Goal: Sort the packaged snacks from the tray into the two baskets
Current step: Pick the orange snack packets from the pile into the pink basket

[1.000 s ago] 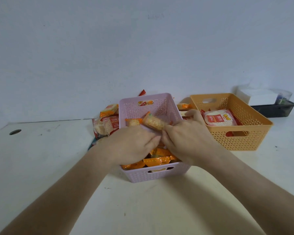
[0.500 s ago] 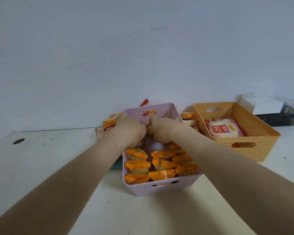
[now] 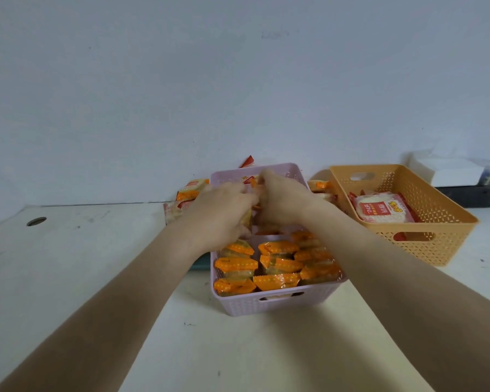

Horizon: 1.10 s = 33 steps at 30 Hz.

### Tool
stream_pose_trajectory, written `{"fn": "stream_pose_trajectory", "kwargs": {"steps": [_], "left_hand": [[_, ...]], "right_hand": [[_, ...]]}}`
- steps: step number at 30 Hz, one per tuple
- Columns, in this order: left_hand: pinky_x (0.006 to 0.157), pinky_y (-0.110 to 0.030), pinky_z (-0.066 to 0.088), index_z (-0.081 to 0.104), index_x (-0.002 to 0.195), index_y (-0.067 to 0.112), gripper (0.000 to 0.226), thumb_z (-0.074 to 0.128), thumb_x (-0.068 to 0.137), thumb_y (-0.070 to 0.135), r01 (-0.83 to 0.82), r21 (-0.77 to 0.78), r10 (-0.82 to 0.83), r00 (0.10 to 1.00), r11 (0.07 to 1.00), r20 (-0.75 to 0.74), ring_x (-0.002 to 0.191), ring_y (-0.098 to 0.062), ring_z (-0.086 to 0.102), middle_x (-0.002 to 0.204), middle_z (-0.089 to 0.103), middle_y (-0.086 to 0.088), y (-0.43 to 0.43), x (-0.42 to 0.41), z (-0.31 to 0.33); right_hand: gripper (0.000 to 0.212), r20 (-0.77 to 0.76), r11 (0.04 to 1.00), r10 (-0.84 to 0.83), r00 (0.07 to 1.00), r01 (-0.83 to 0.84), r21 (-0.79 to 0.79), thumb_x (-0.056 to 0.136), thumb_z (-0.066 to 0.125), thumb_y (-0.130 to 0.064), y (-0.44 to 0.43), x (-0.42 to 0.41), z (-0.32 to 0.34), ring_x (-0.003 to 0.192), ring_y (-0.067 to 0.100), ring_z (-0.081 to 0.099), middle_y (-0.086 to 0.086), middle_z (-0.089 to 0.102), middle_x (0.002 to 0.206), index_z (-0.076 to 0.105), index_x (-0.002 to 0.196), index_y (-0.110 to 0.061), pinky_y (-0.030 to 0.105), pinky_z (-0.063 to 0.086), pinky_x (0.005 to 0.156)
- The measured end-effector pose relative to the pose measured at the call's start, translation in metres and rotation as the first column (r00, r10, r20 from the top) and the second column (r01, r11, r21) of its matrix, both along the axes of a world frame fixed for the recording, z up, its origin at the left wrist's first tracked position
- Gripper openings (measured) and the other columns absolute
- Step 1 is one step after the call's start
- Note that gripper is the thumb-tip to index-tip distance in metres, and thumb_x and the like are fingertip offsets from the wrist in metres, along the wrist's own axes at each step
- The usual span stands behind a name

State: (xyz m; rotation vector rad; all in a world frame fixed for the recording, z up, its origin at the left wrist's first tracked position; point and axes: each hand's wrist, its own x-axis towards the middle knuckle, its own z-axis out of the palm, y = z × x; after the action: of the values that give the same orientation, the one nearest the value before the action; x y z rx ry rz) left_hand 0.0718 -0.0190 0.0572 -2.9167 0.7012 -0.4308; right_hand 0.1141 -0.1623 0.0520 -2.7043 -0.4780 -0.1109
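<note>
Head view: lilac basket (image 3: pixel 266 304) on white table (image 3: pixel 77 281), pale wall (image 3: pixel 238 80)

Bare left hand (image 3: pixel 221 210) and right hand (image 3: pixel 283 200), forearms (image 3: pixel 130 301) bare too

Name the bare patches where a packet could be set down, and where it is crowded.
Bare: table left of the lilac basket; orange basket, right of its white packet. Crowded: lilac basket, packed with orange packets.
</note>
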Motion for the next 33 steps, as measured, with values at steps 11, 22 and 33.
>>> {"fn": "stream_pose_trajectory", "kwargs": {"steps": [11,22,33], "left_hand": [[0.084,-0.035,0.044,0.062,0.112,0.030,0.026,0.055,0.092,0.046,-0.029,-0.180,0.000,0.987,0.983,-0.158,0.095,-0.012,0.059,0.100,0.066,0.010,0.020,-0.036,0.001],[0.079,-0.030,0.014,0.062,0.117,0.033,0.028,0.041,0.100,0.029,-0.029,-0.304,0.019,0.999,0.952,-0.034,0.114,-0.008,0.045,0.114,0.059,0.015,0.019,-0.030,-0.023],[0.101,-0.043,0.019,0.062,0.102,0.035,0.022,0.041,0.093,0.036,-0.132,-0.291,0.139,0.990,0.948,0.003,0.116,-0.010,0.042,0.108,0.059,0.015,0.010,-0.037,-0.023]], "right_hand": [[0.026,0.053,0.986,0.109,0.993,-0.115,0.118,0.083,0.070,-0.034,-0.017,-0.036,0.002,0.089,0.018,0.062,-0.003,0.067,0.095,0.063,0.106,-0.024,0.034,0.052,0.080],[0.045,0.107,0.959,0.236,0.966,-0.214,-0.187,0.098,0.031,-0.054,-0.022,-0.063,-0.009,0.081,0.019,0.055,-0.008,0.055,0.074,0.066,0.100,-0.025,0.041,0.050,0.076],[0.063,0.169,0.969,0.229,0.959,-0.210,-0.128,0.094,0.024,-0.061,-0.030,-0.069,-0.014,0.104,0.031,0.061,0.008,0.068,0.111,0.055,0.123,-0.015,0.046,0.049,0.085]]}}
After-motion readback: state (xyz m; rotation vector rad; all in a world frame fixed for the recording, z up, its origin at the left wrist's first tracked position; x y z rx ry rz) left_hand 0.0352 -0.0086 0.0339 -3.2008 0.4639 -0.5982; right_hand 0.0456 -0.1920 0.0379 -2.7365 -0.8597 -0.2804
